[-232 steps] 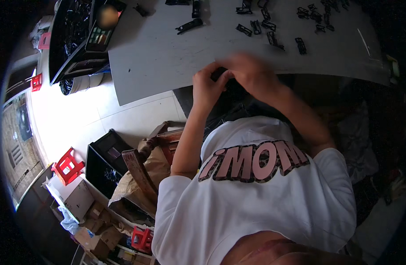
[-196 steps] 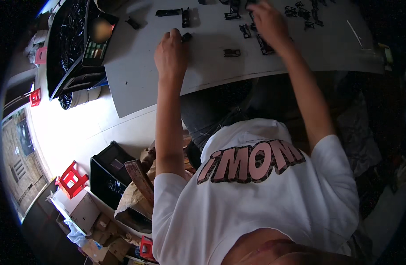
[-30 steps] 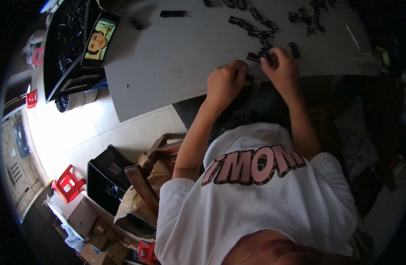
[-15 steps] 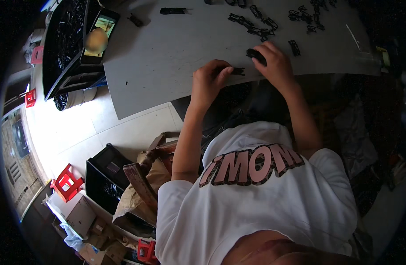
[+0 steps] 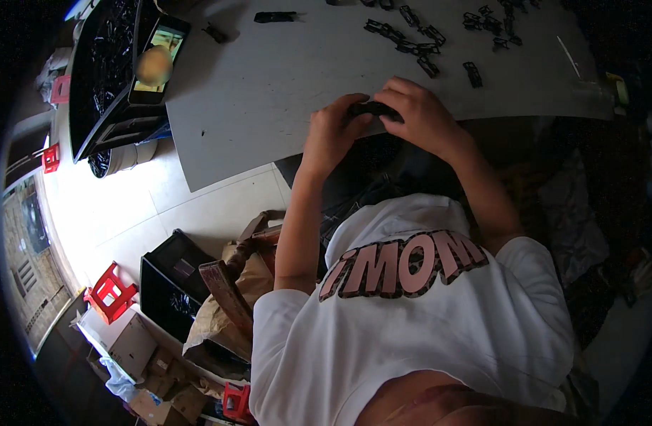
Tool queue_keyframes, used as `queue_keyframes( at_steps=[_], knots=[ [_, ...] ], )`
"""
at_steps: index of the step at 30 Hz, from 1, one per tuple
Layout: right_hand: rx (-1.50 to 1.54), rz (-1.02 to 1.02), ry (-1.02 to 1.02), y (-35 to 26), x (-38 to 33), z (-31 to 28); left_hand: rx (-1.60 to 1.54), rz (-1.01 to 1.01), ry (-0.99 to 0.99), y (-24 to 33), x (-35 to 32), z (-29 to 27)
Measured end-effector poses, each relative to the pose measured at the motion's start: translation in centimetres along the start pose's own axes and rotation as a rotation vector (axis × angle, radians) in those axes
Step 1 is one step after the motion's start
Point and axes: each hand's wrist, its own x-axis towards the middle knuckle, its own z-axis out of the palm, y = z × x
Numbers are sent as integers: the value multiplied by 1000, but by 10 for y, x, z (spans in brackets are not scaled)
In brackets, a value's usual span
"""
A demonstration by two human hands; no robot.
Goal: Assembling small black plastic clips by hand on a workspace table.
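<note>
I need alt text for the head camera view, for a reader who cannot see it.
Seen from above, a person's left hand and right hand together hold a small black part at the near edge of a grey table. More black parts lie scattered farther back, and a phone leans on a black crate at left.

Grey table [image 5: 269,92], pale tiled floor [image 5: 141,213]

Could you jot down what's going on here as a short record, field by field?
Left hand: left hand grips one end of a small black plastic part
Right hand: right hand grips the other end
Surface: grey flat tabletop, hands at its near edge
Nearby: loose black clips scattered farther back
Left side: black crate with a phone propped on it
</note>
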Motion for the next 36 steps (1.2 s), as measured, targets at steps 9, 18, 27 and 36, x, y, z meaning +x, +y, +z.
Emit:
queue_keyframes(
  at_steps=[9, 18, 27, 36],
  knots=[
    [124, 212, 183, 0, -14, 5, -178, 114, 45, 13, -7, 9],
    [634, 283, 54, 7, -25, 9, -244, 60, -74, 16, -12, 10],
    [951, 387, 120, 7, -41, 17, -133, 98, -116, 21, -7, 14],
    [1117, 436, 93, 1, -42, 9, -255, 84, -36, 11, -11, 25]
  ],
)
